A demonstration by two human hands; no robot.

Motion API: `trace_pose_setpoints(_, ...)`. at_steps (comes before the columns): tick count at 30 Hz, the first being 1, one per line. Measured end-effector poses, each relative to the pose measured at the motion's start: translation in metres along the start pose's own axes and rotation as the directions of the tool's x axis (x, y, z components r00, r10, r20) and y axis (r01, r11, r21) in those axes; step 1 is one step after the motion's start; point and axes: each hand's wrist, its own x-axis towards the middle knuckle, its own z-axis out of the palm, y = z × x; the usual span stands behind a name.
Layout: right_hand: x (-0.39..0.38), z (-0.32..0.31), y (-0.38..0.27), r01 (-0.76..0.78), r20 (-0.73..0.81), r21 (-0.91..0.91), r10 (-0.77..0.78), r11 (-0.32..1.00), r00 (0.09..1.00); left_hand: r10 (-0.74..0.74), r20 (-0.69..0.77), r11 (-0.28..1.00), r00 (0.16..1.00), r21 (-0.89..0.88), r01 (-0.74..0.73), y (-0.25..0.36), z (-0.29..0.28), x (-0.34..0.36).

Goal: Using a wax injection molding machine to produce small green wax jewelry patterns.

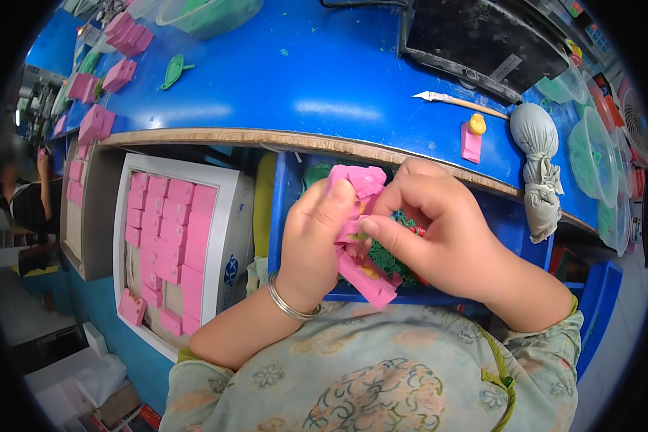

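Pink rubbery-looking split block (pixel 350 234) is sitting mid-frame over a blue plastic drawer (pixel 286 201). Left hand (pixel 317 223) is gripping its left side; right hand (pixel 439 234) is pinching its middle. Rough brown table edge (pixel 266 137) is running just above; right knuckles are overlapping it in view. White-rimmed box (pixel 219 230) of small pink blocks (pixel 169 230) is flanking left, left forearm (pixel 255 320) crossing its lower right corner. More room is showing toward the drawer's right wall.

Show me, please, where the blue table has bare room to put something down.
The table is bare across its middle, save green specks, between the green piece and black device. Crowded: left end, pink blocks; right end, bowls, grey bag.
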Motion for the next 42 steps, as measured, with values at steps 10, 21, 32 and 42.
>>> trace_pose_setpoints(10, 0.001, 0.008, -0.001, 0.235, -0.081, -0.097, -0.243, 0.967, 0.967, 0.223, 0.275, 0.837, 0.935, 0.437, -0.328, -0.008, -0.017, 0.009)
trace_pose_setpoints(21, 0.006, -0.006, 0.0, 0.389, -0.16, -0.068, -0.395, 0.919, 0.905, 0.17, 0.206, 0.97, 0.964, 0.138, -0.2, 0.0, -0.011, 0.011)
trace_pose_setpoints(32, 0.005, 0.002, 0.014, 0.445, 0.05, -0.184, -0.444, 0.876, 0.895, 0.096, 0.208, 0.964, 0.973, 0.225, -0.143, 0.003, -0.006, 0.004)
trace_pose_setpoints(42, 0.0, 0.003, 0.009, 0.333, -0.041, -0.082, -0.337, 0.939, 0.941, 0.177, 0.227, 0.945, 0.958, 0.232, -0.23, 0.007, -0.007, 0.001)
